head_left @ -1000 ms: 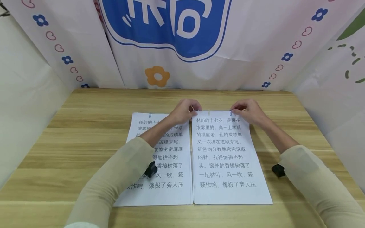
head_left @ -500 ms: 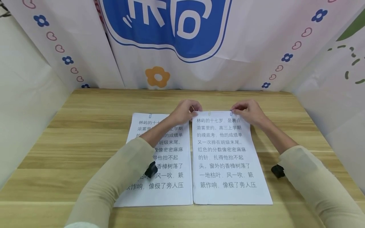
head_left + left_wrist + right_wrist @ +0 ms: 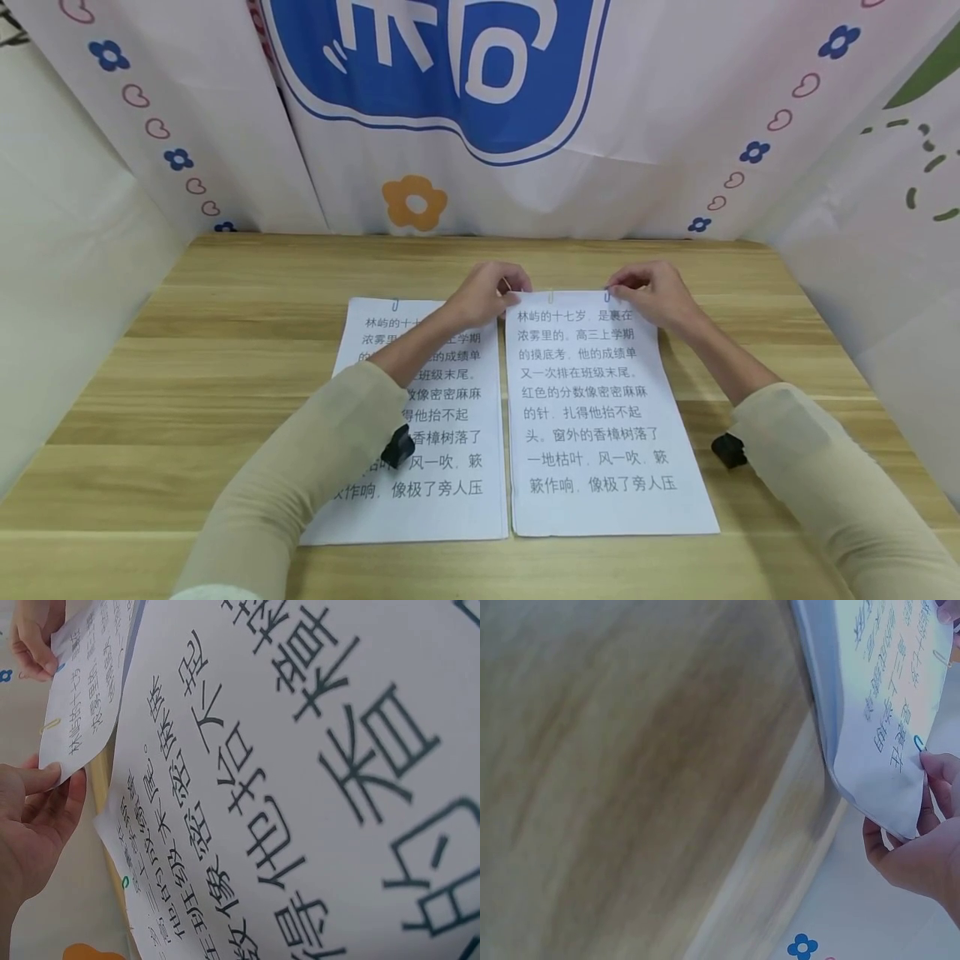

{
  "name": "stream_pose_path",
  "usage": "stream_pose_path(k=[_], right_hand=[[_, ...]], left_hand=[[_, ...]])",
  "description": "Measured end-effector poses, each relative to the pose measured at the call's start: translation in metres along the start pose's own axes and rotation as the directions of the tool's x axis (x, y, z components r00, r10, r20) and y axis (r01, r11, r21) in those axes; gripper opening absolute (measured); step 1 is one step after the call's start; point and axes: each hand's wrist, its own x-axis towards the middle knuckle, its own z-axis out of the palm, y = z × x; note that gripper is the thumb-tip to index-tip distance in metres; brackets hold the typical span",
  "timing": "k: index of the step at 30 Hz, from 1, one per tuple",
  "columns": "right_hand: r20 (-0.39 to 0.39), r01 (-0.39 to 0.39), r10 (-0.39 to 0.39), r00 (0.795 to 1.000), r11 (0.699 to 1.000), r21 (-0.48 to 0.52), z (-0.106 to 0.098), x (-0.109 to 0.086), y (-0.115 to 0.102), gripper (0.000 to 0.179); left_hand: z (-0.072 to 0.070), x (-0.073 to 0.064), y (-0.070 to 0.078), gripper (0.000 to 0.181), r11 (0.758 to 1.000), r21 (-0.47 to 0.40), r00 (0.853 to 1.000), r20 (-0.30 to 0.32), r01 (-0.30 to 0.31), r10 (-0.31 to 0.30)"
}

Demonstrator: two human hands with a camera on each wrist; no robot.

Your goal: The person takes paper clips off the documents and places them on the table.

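A wood-grain table (image 3: pixel 187 375) adjoins a white printed backdrop (image 3: pixel 637 183). The left paper stack (image 3: pixel 450 467) lies left of the left hand's (image 3: pixel 487 293) fingers, which pinch the right paper stack (image 3: pixel 588 417) at its top left corner. A yellow clip (image 3: pixel 551 297) sits between both hands' fingers; the right hand (image 3: pixel 652 292) pinches the top right corner beside a blue clip (image 3: pixel 607 296).
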Motion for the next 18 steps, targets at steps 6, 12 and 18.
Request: stream_pose_path(k=[6, 12, 18], right_hand=[[0.004, 0.005, -0.005, 1.0, 1.0, 0.001, -0.0004, -0.0005, 0.001, 0.019], [0.008, 0.007, -0.007, 1.0, 1.0, 0.002, -0.0012, -0.0007, 0.001, 0.019], [0.008, 0.007, -0.007, 1.0, 1.0, 0.005, -0.0014, -0.001, 0.0, 0.019]], left_hand=[[0.0013, 0.0002, -0.0009, 0.017, 1.0, 0.001, 1.0, -0.003, -0.011, 0.011], [0.0014, 0.0001, -0.0008, 0.017, 1.0, 0.005, 1.0, -0.005, -0.01, 0.01], [0.0015, 0.0003, -0.0012, 0.017, 1.0, 0.002, 1.0, -0.005, -0.01, 0.01]])
